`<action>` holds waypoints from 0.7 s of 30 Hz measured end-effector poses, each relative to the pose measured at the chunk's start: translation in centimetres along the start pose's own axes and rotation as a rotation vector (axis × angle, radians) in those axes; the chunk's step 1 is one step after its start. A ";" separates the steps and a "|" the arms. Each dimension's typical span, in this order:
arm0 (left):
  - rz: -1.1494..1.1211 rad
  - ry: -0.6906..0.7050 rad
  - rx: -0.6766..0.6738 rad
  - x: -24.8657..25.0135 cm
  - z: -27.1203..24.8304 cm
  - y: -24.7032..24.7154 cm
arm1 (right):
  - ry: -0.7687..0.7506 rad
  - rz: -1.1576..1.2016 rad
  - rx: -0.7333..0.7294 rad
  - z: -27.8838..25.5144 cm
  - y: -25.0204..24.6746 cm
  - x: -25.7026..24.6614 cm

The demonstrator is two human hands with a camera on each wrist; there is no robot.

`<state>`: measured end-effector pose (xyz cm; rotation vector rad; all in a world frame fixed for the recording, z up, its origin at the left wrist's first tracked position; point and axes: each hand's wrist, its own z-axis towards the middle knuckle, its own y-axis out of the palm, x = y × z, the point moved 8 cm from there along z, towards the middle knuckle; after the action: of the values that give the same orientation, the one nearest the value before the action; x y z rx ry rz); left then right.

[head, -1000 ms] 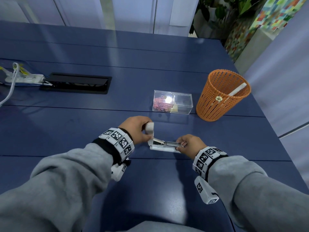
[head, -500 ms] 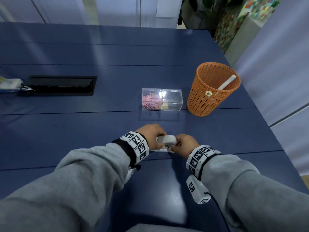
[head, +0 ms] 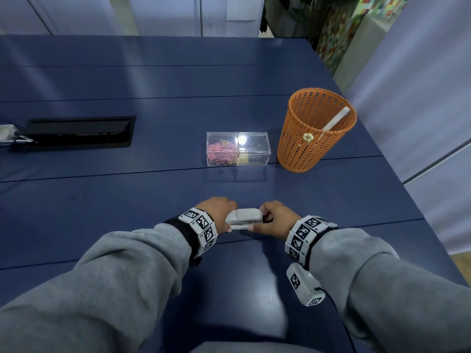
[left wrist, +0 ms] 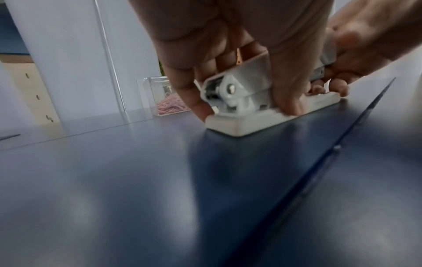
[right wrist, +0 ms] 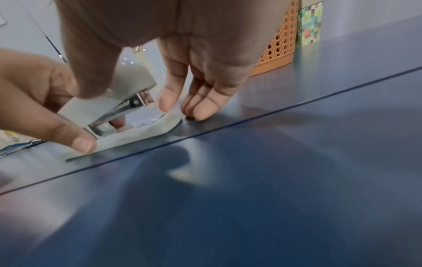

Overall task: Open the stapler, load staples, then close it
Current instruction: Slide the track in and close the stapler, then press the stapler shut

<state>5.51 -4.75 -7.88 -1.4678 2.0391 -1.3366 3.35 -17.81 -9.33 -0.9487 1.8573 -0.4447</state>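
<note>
A small grey-white stapler point(head: 244, 218) lies on the blue table point(head: 127, 205) close to me, its top cover down on the base. My left hand point(head: 225, 220) grips its hinge end; in the left wrist view the thumb and fingers point(left wrist: 292, 101) pinch both sides of the hinge block point(left wrist: 237, 94). My right hand point(head: 263, 221) holds the front end. The right wrist view shows its thumb on the cover of the stapler point(right wrist: 130, 84), the index finger beyond the base and the other fingertips point(right wrist: 200, 110) on the table. No staples can be seen inside.
Behind the stapler stands a clear two-part box point(head: 254, 138) with pink paper clips in its left half. An orange mesh basket point(head: 314, 131) holding a white stick is at the right. A black cable hatch point(head: 76, 133) lies far left. The table's edge runs along the right.
One second ago my left hand held the cover raised with the magazine exposed. The cover has come down onto the base, and both hands now hold the ends of the stapler.
</note>
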 end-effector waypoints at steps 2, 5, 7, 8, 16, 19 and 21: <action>0.020 -0.009 0.005 0.1 0.0 0.0 | 0.004 0.055 0.017 0.1 0.1 0.1; 0.033 -0.015 0.006 0.1 -0.1 0.2 | 0.041 0.120 0.008 0.3 0.5 0.4; 0.033 -0.017 0.012 0.0 -0.3 0.4 | 0.072 0.131 -0.011 0.3 0.6 0.6; 0.031 -0.018 0.016 -0.1 -0.5 0.5 | 0.087 0.139 -0.024 0.2 0.6 0.7; -0.057 0.008 0.139 0.3 -1.2 -1.0 | 0.096 0.586 -0.129 -0.1 0.7 -0.3; -0.113 0.032 0.175 0.7 -1.5 -1.8 | 0.079 0.713 -0.097 -0.1 0.4 -0.5; -0.149 0.030 0.197 0.8 -1.7 -2.4 | 0.078 0.759 -0.079 -0.2 0.1 -0.5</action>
<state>5.38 -4.70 -4.85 -1.5429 1.7854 -1.5771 3.22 -17.39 -9.05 -0.2220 2.1463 0.0590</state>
